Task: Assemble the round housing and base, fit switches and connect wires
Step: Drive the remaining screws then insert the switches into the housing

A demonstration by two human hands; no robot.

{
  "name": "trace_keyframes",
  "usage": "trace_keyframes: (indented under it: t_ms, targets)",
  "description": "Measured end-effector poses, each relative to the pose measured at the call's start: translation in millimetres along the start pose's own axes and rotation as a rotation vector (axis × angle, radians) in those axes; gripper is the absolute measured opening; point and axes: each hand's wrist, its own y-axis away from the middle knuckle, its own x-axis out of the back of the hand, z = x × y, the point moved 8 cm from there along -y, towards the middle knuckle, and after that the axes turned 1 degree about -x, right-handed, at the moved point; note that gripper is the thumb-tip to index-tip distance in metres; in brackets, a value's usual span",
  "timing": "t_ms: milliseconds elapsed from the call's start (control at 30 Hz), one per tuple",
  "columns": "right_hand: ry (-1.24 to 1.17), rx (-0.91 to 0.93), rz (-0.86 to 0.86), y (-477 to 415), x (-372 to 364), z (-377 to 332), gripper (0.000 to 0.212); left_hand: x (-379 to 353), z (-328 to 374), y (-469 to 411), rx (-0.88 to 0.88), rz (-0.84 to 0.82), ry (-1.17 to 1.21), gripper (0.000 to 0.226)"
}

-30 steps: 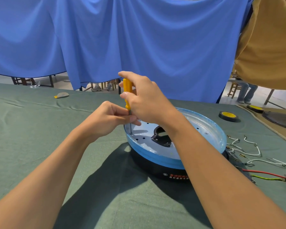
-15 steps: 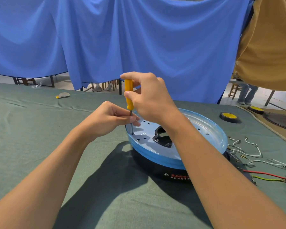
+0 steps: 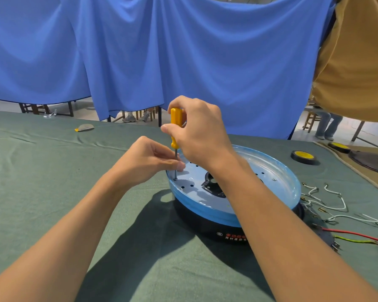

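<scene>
Right hand (image 3: 200, 129) grip wraps screwdriver (image 3: 175, 127) handle; left hand (image 3: 148, 162) fingertips pinch shaft above housing (image 3: 277, 192).

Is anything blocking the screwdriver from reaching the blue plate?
Nothing visible does. The screwdriver tip sits on the plate near its left rim. The left hand only pinches the shaft from the side, and the right hand grips the handle above.

The round housing (image 3: 282, 188), a shallow dish under blue film with small holes and a dark centre opening, sits level on the black base (image 3: 194, 219) on the tabletop (image 3: 42, 182). Loose white wires (image 3: 344, 202) lie just right of it. A red wire (image 3: 347, 232) and a yellow-green wire (image 3: 354, 240) trail from the base's near right.
</scene>
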Motion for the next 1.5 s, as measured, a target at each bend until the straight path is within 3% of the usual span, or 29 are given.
trace_keyframes:
  t_ms: [100, 267, 367, 433, 600, 733, 900, 967, 1067, 1133, 1300, 1367, 1433, 1500]
  targets:
    - [-0.005, 0.004, -0.043, -2, 0, 0, 0.030, 0, 0, -1, -0.004, 0.002, -0.040, 0.007]
    - [-0.178, -0.044, -0.099, -3, 0, 5, 0.028, -7, 1, -1, 0.031, -0.169, -0.060, 0.013]
    - [-0.069, -0.026, -0.008, -2, 4, 7, 0.017, -5, 2, -1, 0.016, -0.052, -0.030, 0.013]
    - [-0.017, -0.019, 0.000, -2, 4, 5, 0.022, -1, 2, -1, 0.008, 0.004, -0.036, 0.011]
    - [-0.109, -0.006, -0.180, -3, -4, 4, 0.044, -5, -1, -1, 0.030, -0.137, -0.050, 0.013]
    - [-0.122, -0.005, -0.120, -3, -2, 7, 0.032, -7, 0, 1, 0.045, -0.198, -0.036, 0.017]
    - [-0.014, -0.016, -0.019, -2, -2, 6, 0.026, -2, 6, 0, 0.010, -0.037, -0.087, 0.009]
    - [0.019, -0.011, -0.035, -2, -1, 5, 0.027, -4, 7, -1, -0.006, -0.052, -0.106, 0.011]
    - [-0.141, -0.041, -0.142, -4, -2, 8, 0.018, -10, 4, -2, 0.012, -0.172, -0.104, 0.016]
    - [-0.230, -0.057, -0.175, -4, -3, 8, 0.025, -13, 4, -2, 0.015, -0.207, -0.105, 0.018]
    - [0.027, -0.067, 0.023, -1, 6, 15, 0.028, 1, 4, -1, -0.011, 0.008, -0.069, 0.007]
    - [0.153, -0.029, 0.052, 2, 8, 11, 0.036, 4, 4, 0, -0.036, 0.018, -0.110, 0.004]
    - [0.185, 0.019, -0.028, 1, -1, 8, 0.040, 2, 6, -1, -0.054, -0.027, -0.157, 0.007]
    - [0.062, 0.029, -0.143, -1, -10, 6, 0.042, 1, 8, -1, -0.055, -0.080, -0.168, 0.013]
